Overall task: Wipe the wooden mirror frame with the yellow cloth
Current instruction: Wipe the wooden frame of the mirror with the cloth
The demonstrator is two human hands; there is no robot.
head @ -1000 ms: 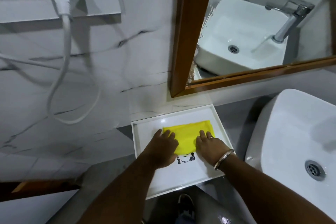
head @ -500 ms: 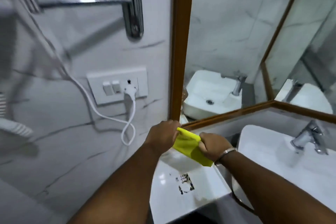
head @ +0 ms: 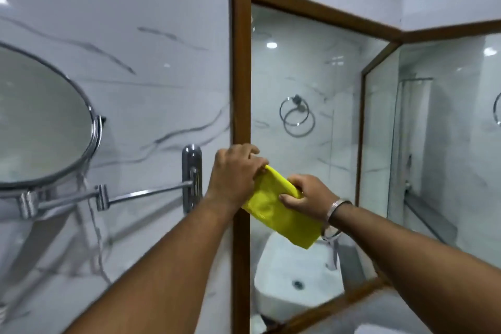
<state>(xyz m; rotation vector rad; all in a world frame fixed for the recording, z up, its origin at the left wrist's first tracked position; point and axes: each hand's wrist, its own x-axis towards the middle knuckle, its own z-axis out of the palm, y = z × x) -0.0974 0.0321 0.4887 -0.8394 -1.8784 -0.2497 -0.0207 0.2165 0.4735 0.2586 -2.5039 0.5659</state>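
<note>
The wooden mirror frame [head: 240, 76] runs vertically up the middle of the view, with its top rail slanting right and its bottom rail low at the right. A folded yellow cloth [head: 273, 211] hangs in the air just in front of the frame's left upright. My left hand [head: 234, 173] pinches the cloth's upper left corner, right at the upright. My right hand [head: 309, 195], with a metal bangle on the wrist, grips the cloth's upper right edge in front of the glass. The cloth's lower corner droops down to the right.
A round chrome shaving mirror [head: 40, 119] on an extending arm [head: 146, 192] sticks out from the marble wall at the left. The glass reflects a white basin [head: 295, 274] and a towel ring [head: 296, 116]. A second mirror panel [head: 447, 130] meets the first at the right corner.
Both hands lifted the yellow cloth off the white tray and raised it to the frame's left upright. My view tilted up from the counter to the mirror.
</note>
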